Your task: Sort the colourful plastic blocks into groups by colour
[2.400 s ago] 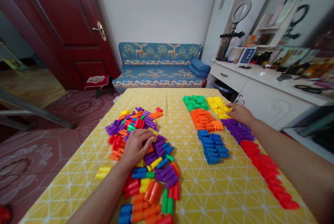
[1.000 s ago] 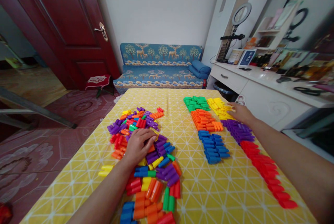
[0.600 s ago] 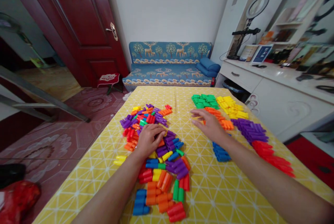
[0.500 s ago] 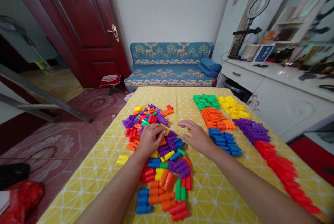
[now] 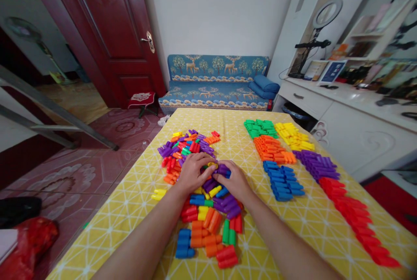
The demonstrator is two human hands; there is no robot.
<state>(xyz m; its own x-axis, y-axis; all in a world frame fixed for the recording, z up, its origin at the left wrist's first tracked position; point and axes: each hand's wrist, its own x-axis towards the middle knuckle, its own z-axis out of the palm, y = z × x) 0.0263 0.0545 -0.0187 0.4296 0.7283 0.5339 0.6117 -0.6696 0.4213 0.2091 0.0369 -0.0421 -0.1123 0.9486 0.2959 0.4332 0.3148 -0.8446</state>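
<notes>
My left hand is over the mixed pile with its thumb and index finger closed on a yellow bullet-shaped plastic block. Close against it, my right hand has its fingers bent together beside purple blocks; what they grip, if anything, is partly hidden. Under and around both hands lie purple, blue, red, green and yellow blocks. Nearer to me are joined orange blocks, blue blocks, green blocks and red blocks.
On the table's right side, blocks lie grouped by colour: green, yellow, orange, blue, purple and a long red row. A yellow patterned cloth covers the table. Beyond stands a blue sofa.
My right hand has moved left, from the gap beside the pile to my left hand, and its fingers have closed in. The left hand keeps the yellow block. The view has shifted slightly.
</notes>
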